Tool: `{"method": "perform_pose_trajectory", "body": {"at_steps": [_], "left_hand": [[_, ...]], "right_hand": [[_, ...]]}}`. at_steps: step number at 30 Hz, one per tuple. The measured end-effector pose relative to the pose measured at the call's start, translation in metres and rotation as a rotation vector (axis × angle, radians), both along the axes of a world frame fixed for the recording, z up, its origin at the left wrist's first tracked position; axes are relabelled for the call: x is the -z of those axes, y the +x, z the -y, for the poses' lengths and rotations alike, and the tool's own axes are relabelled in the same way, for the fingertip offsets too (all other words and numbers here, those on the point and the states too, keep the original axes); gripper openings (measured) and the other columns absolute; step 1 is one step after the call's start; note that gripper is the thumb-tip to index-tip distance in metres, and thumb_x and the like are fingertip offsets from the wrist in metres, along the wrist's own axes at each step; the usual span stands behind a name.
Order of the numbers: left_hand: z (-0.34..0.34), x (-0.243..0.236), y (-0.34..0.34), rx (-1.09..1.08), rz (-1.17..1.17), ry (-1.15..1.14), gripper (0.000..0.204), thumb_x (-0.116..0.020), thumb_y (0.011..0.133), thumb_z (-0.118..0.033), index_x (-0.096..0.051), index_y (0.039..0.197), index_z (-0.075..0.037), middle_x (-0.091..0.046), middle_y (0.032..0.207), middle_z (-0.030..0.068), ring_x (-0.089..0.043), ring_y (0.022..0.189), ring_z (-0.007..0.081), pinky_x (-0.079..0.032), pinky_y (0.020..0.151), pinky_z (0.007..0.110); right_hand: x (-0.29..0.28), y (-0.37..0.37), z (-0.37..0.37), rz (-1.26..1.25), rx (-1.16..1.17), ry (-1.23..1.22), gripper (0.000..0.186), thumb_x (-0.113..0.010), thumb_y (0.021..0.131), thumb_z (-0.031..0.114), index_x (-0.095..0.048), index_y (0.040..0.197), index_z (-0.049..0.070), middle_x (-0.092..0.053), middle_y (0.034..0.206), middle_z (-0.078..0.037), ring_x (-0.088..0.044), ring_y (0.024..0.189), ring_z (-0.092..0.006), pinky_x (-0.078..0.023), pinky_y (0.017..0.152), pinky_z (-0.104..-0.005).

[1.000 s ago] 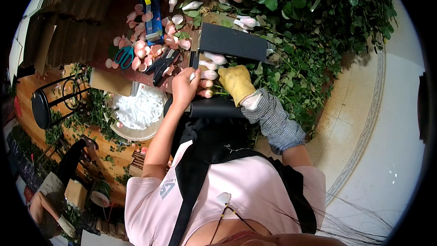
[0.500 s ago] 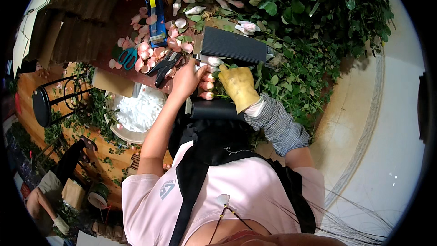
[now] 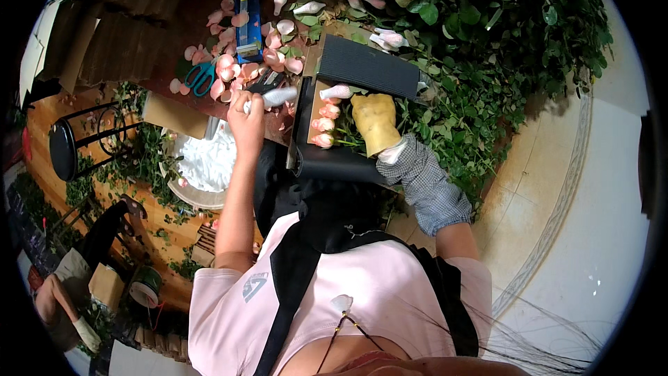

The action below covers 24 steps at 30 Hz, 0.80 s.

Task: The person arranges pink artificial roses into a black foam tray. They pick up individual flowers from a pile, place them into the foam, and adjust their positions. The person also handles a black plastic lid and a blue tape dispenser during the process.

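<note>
My left hand (image 3: 247, 122) is closed on a white foam net sleeve (image 3: 280, 95), blurred and sticking out to the right of the fingers. My right hand (image 3: 376, 125), in a yellow glove, is curled over the rose stems; its fingertips are hidden. Left of the glove lie several pink-peach roses (image 3: 323, 124) in a column, heads toward the left, in a dark-edged holder (image 3: 303, 122). Above them, one rose in a white net sleeve (image 3: 336, 92) lies in the same row.
A black ribbed pad (image 3: 369, 66) stands behind the roses. Loose petals, teal scissors (image 3: 200, 79), black-handled cutters (image 3: 268, 82) and a blue tape dispenser (image 3: 247, 28) are at the left. White sleeves fill a round tub (image 3: 205, 160). Leafy stems (image 3: 515, 42) heap at the right.
My left hand has moved left, away from the roses, and now holds a foam net sleeve. A netted rose shows more clearly in the row. The gloved hand has shifted slightly in view.
</note>
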<state>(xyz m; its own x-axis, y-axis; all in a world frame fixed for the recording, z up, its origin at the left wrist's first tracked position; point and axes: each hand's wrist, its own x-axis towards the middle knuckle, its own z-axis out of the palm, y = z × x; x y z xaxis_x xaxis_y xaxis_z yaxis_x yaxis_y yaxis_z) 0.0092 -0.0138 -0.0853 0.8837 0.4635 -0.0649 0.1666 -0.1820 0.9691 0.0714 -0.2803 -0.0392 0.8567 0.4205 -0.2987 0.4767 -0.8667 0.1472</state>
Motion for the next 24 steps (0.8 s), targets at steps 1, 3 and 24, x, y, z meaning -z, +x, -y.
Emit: {"method": "perform_pose_trajectory", "body": {"at_steps": [1,3,24], "left_hand": [[0.003,-0.005,0.005,0.11,0.136,0.034,0.01,-0.061,0.087,-0.006,-0.064,0.083,0.002,-0.062,0.074,0.004,-0.056,0.071,0.0087,-0.046,0.064,0.029],[0.017,-0.02,-0.001,0.368,-0.189,-0.33,0.012,-0.065,0.089,-0.011,-0.062,0.085,0.0,-0.065,0.077,0.0062,-0.059,0.07,0.0135,-0.049,0.068,0.029],[-0.144,0.006,-0.126,0.197,-0.771,0.903,0.071,-0.076,0.086,-0.047,-0.055,0.132,0.002,-0.064,0.116,0.0285,-0.065,0.105,0.0431,-0.054,0.088,0.046]], "right_hand": [[-0.003,0.002,0.001,-0.007,-0.001,0.012,0.006,-0.069,0.079,0.017,-0.072,0.082,0.013,-0.072,0.075,-0.009,-0.072,0.074,-0.0258,-0.054,0.069,-0.0406],[-0.004,0.0,0.001,-0.022,-0.002,0.015,0.006,-0.067,0.082,0.015,-0.071,0.083,0.011,-0.073,0.077,-0.01,-0.072,0.076,-0.0273,-0.055,0.071,-0.0405],[-0.09,-0.021,0.018,-0.208,-0.106,0.671,0.044,-0.073,0.087,0.019,-0.062,0.128,0.01,-0.071,0.09,-0.013,-0.067,0.081,-0.0315,-0.053,0.078,-0.0442]]}}
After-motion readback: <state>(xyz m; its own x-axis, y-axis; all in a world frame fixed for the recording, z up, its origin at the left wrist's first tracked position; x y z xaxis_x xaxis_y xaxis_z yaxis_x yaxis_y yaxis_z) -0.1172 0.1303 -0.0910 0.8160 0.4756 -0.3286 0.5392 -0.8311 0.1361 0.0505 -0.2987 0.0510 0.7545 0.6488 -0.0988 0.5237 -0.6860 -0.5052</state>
